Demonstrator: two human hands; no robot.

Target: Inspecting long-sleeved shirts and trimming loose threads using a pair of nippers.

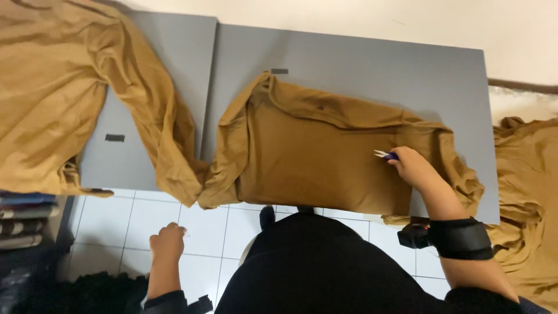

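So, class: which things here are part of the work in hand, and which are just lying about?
In hand:
right hand
small purple-handled snips
mustard-brown folded cloth garment
grey table panel

Lying about:
left hand, off the table
heaped brown cloth, left
brown cloth pile, right
stacked folded fabrics

Mustard-brown, plain and unpatterned: the cloth (314, 151) spread at the centre of the frame, with one tiny dark speck near its upper fold. Same mustard-brown on the heap of cloth (52, 87) at upper left and on the pile (526, 192) at the right edge. Flat grey for the table (360, 64), marked by two small dark grey tape patches (114, 138). Purple with a silvery tip for the small snips (386, 154) in the right hand (414, 167). Black for the wrist strap (462, 238) and the clothing (325, 267) at bottom centre. White with thin grey grid lines for the floor tiles (110, 227) around the left hand (167, 241). Cream for the wall (349, 17) along the top.
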